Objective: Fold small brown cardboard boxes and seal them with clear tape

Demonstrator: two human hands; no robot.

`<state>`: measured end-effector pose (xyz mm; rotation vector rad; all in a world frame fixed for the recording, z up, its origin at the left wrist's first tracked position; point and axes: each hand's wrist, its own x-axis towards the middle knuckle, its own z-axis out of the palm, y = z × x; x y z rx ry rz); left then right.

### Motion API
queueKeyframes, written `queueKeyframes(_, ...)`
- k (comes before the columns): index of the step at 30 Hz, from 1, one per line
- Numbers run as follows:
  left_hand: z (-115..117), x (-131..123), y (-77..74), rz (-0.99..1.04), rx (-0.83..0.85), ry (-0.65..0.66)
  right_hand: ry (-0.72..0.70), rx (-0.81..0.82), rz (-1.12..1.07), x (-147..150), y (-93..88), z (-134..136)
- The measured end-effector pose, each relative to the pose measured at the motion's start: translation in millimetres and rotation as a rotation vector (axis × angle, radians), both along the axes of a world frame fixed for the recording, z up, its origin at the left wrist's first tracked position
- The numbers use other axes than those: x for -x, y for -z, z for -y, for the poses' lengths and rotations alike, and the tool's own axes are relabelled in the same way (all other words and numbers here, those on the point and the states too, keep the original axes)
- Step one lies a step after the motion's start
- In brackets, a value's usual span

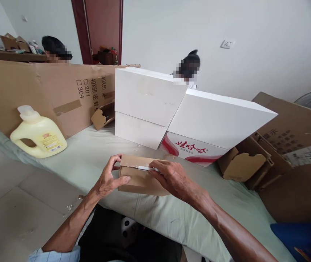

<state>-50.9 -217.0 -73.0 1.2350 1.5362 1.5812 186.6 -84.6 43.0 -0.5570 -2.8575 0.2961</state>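
Note:
A small brown cardboard box [136, 179] lies on the pale green cloth [90, 156] in front of me. My left hand [108, 179] grips its left end, thumb on the front face and fingers curled over the top edge. My right hand [172, 176] rests on the box's right part, fingers pressed on a thin white strip [144, 168] that runs along the lid seam. What the strip is, I cannot make out.
White foam boxes [150, 98] and a red-printed carton [190, 148] stand just behind. A cream detergent jug [39, 136] sits at left before a long cardboard sheet [21, 87]. Folded small cartons [242, 165] and big cardboard [294, 145] crowd the right. Two people's heads show behind.

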Motion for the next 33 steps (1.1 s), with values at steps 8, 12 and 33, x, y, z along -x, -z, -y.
queueKeyframes(8,-0.3,-1.0,-2.9,0.022,-0.005,0.012,0.007,-0.09,0.121,22.9,-5.8,-3.5)
queueKeyframes(12,-0.2,-1.8,-2.6,0.036,-0.007,0.012,0.016,-0.117,0.164,26.6,-15.2,1.9)
queueKeyframes(33,0.7,-0.9,-4.8,-0.011,0.02,-0.013,-0.054,-0.466,0.48,51.1,-50.0,24.7)
